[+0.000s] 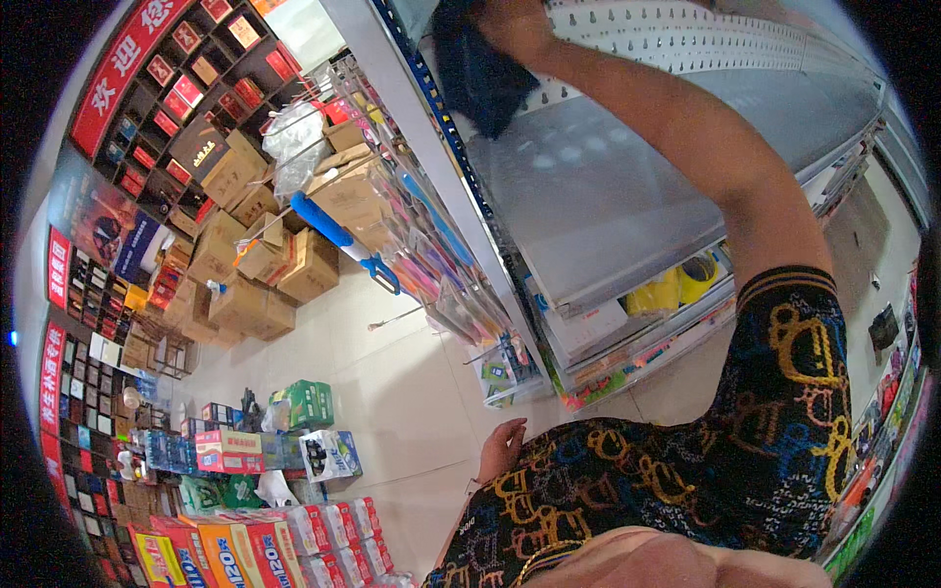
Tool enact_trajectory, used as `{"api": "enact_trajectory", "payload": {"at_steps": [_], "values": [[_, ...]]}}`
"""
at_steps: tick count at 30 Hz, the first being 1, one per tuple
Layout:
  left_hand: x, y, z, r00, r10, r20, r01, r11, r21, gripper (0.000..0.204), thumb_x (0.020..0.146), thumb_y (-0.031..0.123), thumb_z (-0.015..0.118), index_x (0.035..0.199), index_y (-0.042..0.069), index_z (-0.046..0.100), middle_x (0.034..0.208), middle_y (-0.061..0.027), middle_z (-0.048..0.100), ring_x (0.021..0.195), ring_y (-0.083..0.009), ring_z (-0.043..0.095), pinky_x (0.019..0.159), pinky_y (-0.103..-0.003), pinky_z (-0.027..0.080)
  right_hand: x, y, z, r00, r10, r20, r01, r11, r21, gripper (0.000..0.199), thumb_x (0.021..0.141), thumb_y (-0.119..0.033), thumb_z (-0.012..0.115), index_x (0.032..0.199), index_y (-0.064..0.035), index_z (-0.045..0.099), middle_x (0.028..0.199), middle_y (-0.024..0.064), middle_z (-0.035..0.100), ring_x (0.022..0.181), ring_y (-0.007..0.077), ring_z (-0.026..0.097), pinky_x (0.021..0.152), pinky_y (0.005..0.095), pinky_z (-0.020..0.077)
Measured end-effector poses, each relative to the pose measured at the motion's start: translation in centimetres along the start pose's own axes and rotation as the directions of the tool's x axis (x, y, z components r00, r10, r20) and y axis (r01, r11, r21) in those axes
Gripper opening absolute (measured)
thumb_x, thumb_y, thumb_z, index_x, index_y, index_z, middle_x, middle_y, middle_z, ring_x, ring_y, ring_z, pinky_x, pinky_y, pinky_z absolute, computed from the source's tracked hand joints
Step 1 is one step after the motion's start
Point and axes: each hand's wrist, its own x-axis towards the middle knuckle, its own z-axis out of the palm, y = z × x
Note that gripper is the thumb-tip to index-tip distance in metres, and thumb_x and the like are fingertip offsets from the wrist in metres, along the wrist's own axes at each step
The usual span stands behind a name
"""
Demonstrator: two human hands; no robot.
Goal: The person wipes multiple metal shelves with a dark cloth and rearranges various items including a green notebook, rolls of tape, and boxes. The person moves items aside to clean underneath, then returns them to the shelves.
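My right arm reaches up and across a grey metal shelf (608, 206). At its end, near the top edge of the view, my right hand (515, 34) is closed on a dark blue cloth (477, 83), which hangs down against the shelf's left end. The fingertips are partly hidden by the cloth. A few pale smudges show on the shelf surface beside it. Low by my side hangs my left hand (502, 448), with its fingers loosely bent and nothing seen in them.
White pegboard (676, 34) backs the shelf; packaged goods (676, 284) sit on the tier below. To the left, a blue-handled tool (323, 220) sticks out from hanging packets. Cardboard boxes (250, 304) and stacked red-white packs (338, 539) stand on the tiled floor.
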Motion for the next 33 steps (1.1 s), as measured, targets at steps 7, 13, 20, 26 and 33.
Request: {"api": "enact_trajectory", "payload": {"at_steps": [7, 13, 20, 26, 33], "values": [[0.2, -0.3, 0.4, 1.000, 0.016, 0.016, -0.016, 1.000, 0.011, 0.026, 0.095, 0.022, 0.057, 0.116, 0.009, 0.063, 0.104, -0.0165, 0.065, 0.093, -0.0317, 0.065, 0.079, -0.039, 0.052, -1.9, -3.4, 2.6, 0.965, -0.092, 0.247, 0.082, 0.995, 0.051, 0.018, 0.081, -0.019, 0.060, 0.089, -0.0054, 0.068, 0.087, 0.0197, 0.067, 0.082, 0.0360, 0.066, 0.074, 0.0443, 0.0545], [0.4, -0.4, 0.9, 1.000, -0.028, 0.010, 0.027, 0.999, 0.035, 0.025, 0.094, 0.021, 0.058, 0.116, 0.010, 0.064, 0.102, -0.0151, 0.066, 0.089, -0.0287, 0.066, 0.076, -0.037, 0.052, -5.8, -1.2, 0.9, 0.654, -0.260, 0.710, 0.342, 0.939, 0.029, 0.021, 0.087, -0.015, 0.055, 0.103, -0.0176, 0.067, 0.106, 0.0109, 0.067, 0.104, 0.0282, 0.063, 0.092, 0.0577, 0.0435], [1.0, -1.1, 1.4, 0.986, -0.148, 0.073, 0.152, 0.987, -0.058, 0.024, 0.095, 0.019, 0.057, 0.116, 0.009, 0.063, 0.098, -0.0141, 0.067, 0.086, -0.0245, 0.067, 0.076, -0.034, 0.052, -8.7, 17.5, -5.4, 0.847, 0.037, 0.530, 0.108, 0.965, -0.240, 0.019, 0.082, -0.007, 0.055, 0.096, -0.0050, 0.067, 0.096, 0.0186, 0.067, 0.094, 0.0362, 0.064, 0.084, 0.0462, 0.0517], [2.5, 0.3, 1.8, 0.992, -0.032, 0.119, 0.029, 0.999, 0.026, 0.027, 0.095, 0.021, 0.057, 0.118, 0.010, 0.062, 0.100, -0.0143, 0.068, 0.087, -0.0257, 0.066, 0.077, -0.035, 0.051, -10.8, 33.5, -4.7, 0.736, 0.644, 0.206, -0.538, 0.743, -0.398, 0.024, 0.083, -0.015, 0.054, 0.096, -0.0010, 0.068, 0.102, 0.0214, 0.067, 0.099, 0.0390, 0.064, 0.087, 0.0484, 0.0513], [2.4, -0.4, 2.7, 0.989, -0.089, 0.119, 0.084, 0.995, 0.050, 0.027, 0.095, 0.024, 0.056, 0.118, 0.010, 0.062, 0.103, -0.0142, 0.068, 0.089, -0.0256, 0.067, 0.077, -0.036, 0.051, -7.4, 19.5, -1.0, 0.948, 0.296, 0.115, -0.261, 0.933, -0.248, 0.022, 0.076, -0.016, 0.059, 0.088, 0.0007, 0.068, 0.089, 0.0235, 0.067, 0.087, 0.0396, 0.066, 0.080, 0.0498, 0.0540]]}}
